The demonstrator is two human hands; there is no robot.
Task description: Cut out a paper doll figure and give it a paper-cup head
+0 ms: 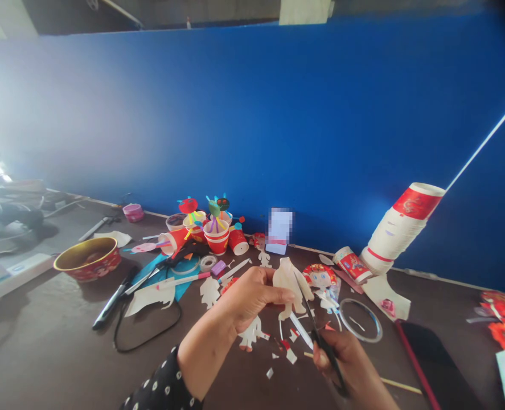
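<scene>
A pale paper cutout (284, 274), shaped like a small figure, is pinched between the thumb and fingers of my left hand (256, 296). My right hand (341, 361) grips a pair of black-handled scissors (316, 330), whose blades point up and lie against the cutout's right side. Below my hands, another figure-shaped cutout (251, 333) and several paper scraps (291, 356) lie on the dark table. Just right of the scissors is a paper face with a red border (320, 277).
Red paper cups with coloured figures (216, 236) stand at the back, beside tape rolls. A gold-rimmed bowl (87, 259) and a black marker (113, 302) lie left. At right are a leaning stack of cups (399, 230), a clear ring (361, 322) and a red-edged phone (438, 364). A blue wall (252, 125) rises behind.
</scene>
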